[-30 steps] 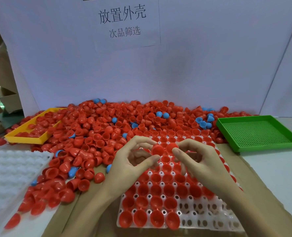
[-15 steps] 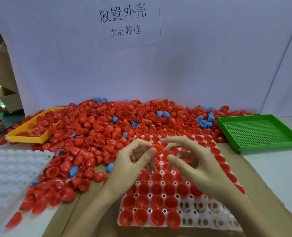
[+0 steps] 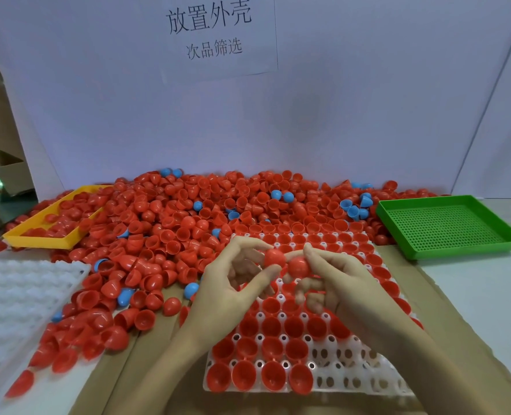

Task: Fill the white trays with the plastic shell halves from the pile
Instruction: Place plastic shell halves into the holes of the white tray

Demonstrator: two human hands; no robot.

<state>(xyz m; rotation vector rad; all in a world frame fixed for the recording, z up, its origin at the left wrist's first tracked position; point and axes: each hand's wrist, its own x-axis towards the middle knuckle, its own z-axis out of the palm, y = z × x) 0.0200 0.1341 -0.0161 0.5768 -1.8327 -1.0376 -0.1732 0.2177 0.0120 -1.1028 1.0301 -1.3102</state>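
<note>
White paper backing [image 3: 353,115] stands behind the bench, with a printed sheet [image 3: 209,31] of Chinese characters taped near its top. Brown cardboard [image 3: 146,348] covers the bench in front of it. A broad pile of red shell halves [image 3: 188,217] spreads along the foot of the backing, with a few blue shell halves [image 3: 281,195] scattered through it. At the pile's left edge a yellow tray [image 3: 38,238] is partly buried in red halves; at its right edge sits a green perforated tray [image 3: 446,226].

Near the middle, a white tray [image 3: 356,372] lies flat, most of its pockets filled with red halves set open side up, while several pockets in its near right corner are unfilled. A second white tray [image 3: 17,298] lies at the left edge, just beside spilled halves.

Both hands hover over the middle tray. The left hand [image 3: 233,283] pinches a red shell half [image 3: 273,257] between thumb and fingertips, dome facing the camera. The right hand [image 3: 338,283] pinches another red half [image 3: 298,266] just beside it, the two halves touching or nearly so. Its lower fingers are curled beneath and blurred.
</note>
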